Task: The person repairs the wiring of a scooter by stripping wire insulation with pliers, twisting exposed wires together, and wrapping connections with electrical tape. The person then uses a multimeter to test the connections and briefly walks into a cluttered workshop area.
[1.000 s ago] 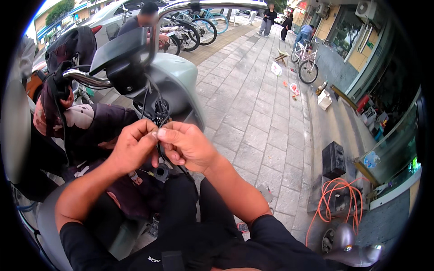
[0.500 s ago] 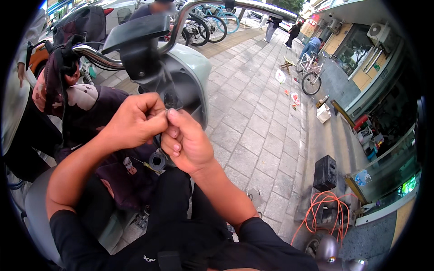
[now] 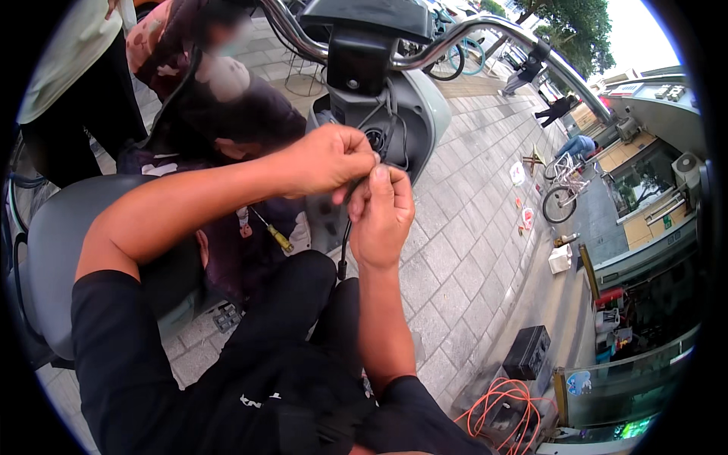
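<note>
Purple cloth (image 3: 254,114) left of the hands (image 3: 381,220) has pink patches. At their lower left, the screwdriver handle (image 3: 281,240) is yellow; at lower right, the cord (image 3: 500,384) is orange.

Just above centre, toward twelve o'clock, whatever lies between the left hand (image 3: 334,163) and right hand (image 3: 383,220) is too small and covered to tell. The black cable (image 3: 343,250) below loses its upper part behind them (its course cannot be followed). At nine, the left arm (image 3: 152,212) hides some grey seat (image 3: 57,243). The rim beheads a person in a white top (image 3: 68,72) at ten; the chrome handlebar (image 3: 293,35) is cut off at eleven.
</note>
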Available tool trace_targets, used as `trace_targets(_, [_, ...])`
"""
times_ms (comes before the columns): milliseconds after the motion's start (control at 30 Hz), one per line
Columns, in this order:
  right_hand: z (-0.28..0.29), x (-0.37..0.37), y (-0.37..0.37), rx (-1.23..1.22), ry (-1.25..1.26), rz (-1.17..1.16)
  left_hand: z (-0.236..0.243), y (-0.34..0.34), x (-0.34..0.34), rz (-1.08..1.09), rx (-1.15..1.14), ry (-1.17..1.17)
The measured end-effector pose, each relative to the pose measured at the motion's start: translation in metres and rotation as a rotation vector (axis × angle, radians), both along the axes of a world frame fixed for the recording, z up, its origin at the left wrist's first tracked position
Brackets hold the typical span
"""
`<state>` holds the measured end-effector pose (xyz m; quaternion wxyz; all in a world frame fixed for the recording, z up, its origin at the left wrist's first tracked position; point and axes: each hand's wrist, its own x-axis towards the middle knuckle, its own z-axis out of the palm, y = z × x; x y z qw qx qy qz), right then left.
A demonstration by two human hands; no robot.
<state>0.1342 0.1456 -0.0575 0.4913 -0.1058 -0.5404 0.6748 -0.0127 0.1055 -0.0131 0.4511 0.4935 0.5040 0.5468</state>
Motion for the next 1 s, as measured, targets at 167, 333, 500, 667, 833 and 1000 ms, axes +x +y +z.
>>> trace_targets(167, [0.024,0.027,0.018,-0.473,-0.150,0.440,0.004,-0.005,-0.015,-0.063,0.163,0.301])
trace_targets(333, [0.028,0.033,0.018,-0.432,-0.228,0.374,0.032,-0.012,-0.018,-0.158,0.311,0.802])
trace_targets(500, [0.028,0.019,-0.013,-0.281,-0.213,0.031,0.036,-0.024,-0.008,-0.045,0.486,1.063])
trace_targets(667, [0.027,0.013,-0.018,-0.241,-0.058,0.051,0.033,-0.028,-0.002,-0.032,0.425,0.829])
trace_targets(833, [0.029,0.006,-0.003,-0.298,0.005,0.124,0.026,-0.015,-0.004,-0.043,0.126,0.361])
trace_targets(1000, [0.019,0.000,0.007,0.140,0.023,0.063,0.032,-0.022,0.004,-0.033,-0.092,-0.092])
